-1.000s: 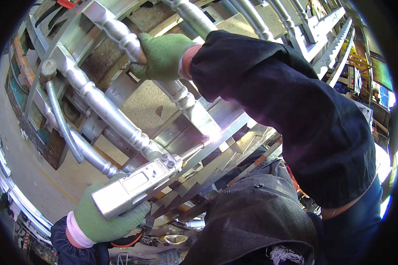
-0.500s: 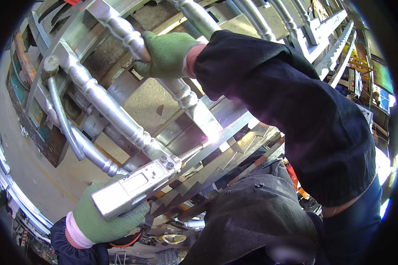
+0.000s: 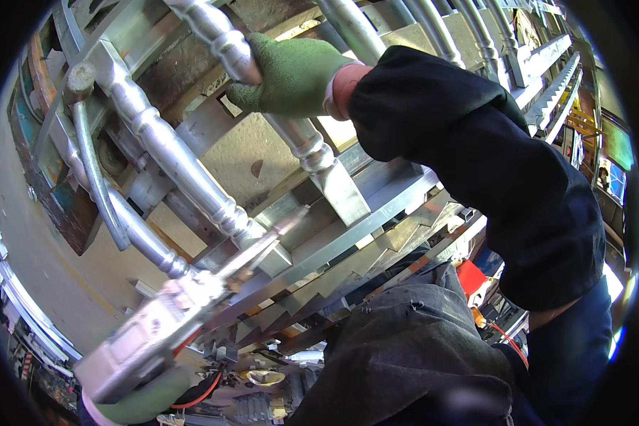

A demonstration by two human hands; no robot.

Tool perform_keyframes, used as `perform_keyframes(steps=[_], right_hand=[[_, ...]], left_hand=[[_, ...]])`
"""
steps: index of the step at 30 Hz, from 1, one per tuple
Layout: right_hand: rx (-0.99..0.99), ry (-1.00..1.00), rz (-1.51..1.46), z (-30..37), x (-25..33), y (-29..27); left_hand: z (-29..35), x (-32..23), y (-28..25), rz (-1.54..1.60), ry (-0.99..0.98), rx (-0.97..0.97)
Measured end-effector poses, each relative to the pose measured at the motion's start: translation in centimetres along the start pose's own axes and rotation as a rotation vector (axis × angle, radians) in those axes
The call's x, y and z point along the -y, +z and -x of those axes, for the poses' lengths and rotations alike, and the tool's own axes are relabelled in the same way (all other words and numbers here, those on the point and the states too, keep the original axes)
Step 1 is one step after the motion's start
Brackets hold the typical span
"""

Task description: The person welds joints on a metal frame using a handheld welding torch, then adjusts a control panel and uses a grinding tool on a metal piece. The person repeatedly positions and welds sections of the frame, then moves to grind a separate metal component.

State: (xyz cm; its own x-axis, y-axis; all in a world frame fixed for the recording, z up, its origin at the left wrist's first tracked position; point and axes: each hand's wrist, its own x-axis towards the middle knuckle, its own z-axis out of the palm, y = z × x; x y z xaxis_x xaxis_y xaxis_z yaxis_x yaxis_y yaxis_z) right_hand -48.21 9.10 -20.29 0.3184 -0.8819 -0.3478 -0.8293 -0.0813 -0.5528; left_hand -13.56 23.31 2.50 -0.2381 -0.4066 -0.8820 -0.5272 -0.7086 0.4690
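Note:
My left hand (image 3: 149, 399), in a green-palmed glove, is closed around a boxy silver welding torch (image 3: 145, 341) at the lower left. The torch is somewhat blurred, and its long thin nozzle (image 3: 266, 241) points up and right, apart from the work. My right hand (image 3: 295, 74), in a matching glove, wraps round a shiny turned metal baluster (image 3: 316, 156). The baluster's square foot (image 3: 344, 195) meets a flat metal rail (image 3: 376, 213). Another turned baluster (image 3: 167, 156) lies parallel to its left, its lower end partly behind the nozzle.
A hammer (image 3: 98, 163) with a round head rests over the metalwork at the left. Several more balusters (image 3: 433, 32) run along the railing toward the upper right. Notched metal strips (image 3: 547, 103) lie beyond. A dark apron (image 3: 405, 348) covers my lap, near an orange-red cable (image 3: 199, 397).
My left hand has drawn the torch down and left, away from the baluster's foot. The bright glow and sparks there are gone. My right hand keeps its grip; the view has shifted slightly.

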Motion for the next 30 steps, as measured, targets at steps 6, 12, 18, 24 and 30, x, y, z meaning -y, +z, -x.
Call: perform_keyframes(steps=[6,12,18,24,30], right_hand=[[0.020,-0.004,0.038,0.2,0.0,-0.4],[-0.076,-0.036,0.043,0.8,-0.1,-0.4],[-0.247,-0.029,0.178,-1.3,3.4,-2.3],[-0.412,0.095,0.250,-9.1,3.1,-1.4],[-0.354,0.075,0.190,-10.5,3.7,-2.0]], left_hand=[[4.1,6.9,-3.6,0.363,-0.194,-0.395],[9.5,6.7,-0.1,-0.020,0.009,-0.716],[19.7,9.2,1.0,-0.095,0.075,-1.043],[27.0,-1.7,1.1,-0.339,0.041,-1.442],[27.9,-9.3,-4.3,-0.661,0.157,-1.480]])
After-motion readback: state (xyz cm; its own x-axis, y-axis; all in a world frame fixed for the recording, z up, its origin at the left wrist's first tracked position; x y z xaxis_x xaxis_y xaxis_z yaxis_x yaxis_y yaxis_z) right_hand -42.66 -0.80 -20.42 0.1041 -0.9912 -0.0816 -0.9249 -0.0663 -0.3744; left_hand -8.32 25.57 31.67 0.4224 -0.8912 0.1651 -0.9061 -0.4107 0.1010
